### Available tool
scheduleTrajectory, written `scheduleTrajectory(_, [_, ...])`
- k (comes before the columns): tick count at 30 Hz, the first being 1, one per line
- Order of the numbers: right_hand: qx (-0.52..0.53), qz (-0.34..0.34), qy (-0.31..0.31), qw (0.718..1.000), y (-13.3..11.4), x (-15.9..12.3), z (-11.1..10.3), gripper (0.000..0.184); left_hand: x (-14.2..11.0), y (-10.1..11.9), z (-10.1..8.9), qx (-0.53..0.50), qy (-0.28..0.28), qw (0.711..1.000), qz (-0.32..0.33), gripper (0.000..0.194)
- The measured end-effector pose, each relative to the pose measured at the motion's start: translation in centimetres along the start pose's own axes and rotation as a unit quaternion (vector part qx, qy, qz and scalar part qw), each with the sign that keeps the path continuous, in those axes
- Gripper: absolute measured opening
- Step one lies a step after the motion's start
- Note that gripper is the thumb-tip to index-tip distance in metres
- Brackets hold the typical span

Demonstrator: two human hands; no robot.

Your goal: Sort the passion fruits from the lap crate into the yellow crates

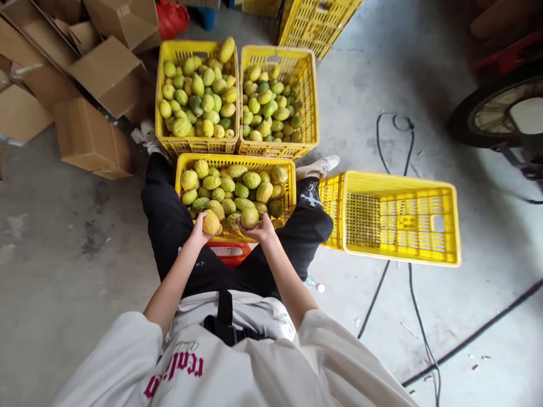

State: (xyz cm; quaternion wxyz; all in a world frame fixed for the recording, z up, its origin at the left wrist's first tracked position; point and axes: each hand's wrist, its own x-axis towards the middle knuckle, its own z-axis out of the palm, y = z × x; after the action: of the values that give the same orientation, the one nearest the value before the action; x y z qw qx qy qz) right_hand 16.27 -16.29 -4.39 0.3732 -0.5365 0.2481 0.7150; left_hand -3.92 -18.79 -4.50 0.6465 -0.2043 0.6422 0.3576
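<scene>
A yellow plastic crate (183, 167) full of yellow-green fruit stands between my knees. My left hand (199, 229) is closed around a yellowish fruit (211, 223) at the crate's near edge. My right hand (262, 230) grips a greener round fruit (249, 217) beside it, over the same edge. Both hands are close together, and the two fruits do not touch. I sit with black trousers and a white top.
Two more fruit-filled yellow crates (161, 85) (311, 90) stand side by side behind the near one. An empty yellow crate (441, 226) lies on its side at my right. Cardboard boxes (106, 73) pile up at the left. Black cables (409, 147) cross the concrete floor; a wheel (496, 113) stands far right.
</scene>
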Motion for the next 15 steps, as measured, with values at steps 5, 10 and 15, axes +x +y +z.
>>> scheduleTrajectory(5, [0.073,-0.135,-0.115,0.982,-6.8,-2.7,7.4,0.035,0.4,-0.3,-0.2,0.013,0.015,1.0,0.0,0.011])
scheduleTrajectory(10, [0.179,-0.227,-0.326,0.9,-9.3,-3.7,9.5,0.044,0.7,-0.4,-0.4,0.001,0.001,1.0,-0.004,0.014])
scheduleTrajectory(15, [0.113,-0.155,-0.2,0.961,-4.1,0.8,4.2,0.044,0.9,-0.5,-0.6,0.016,-0.004,1.0,-0.017,0.019])
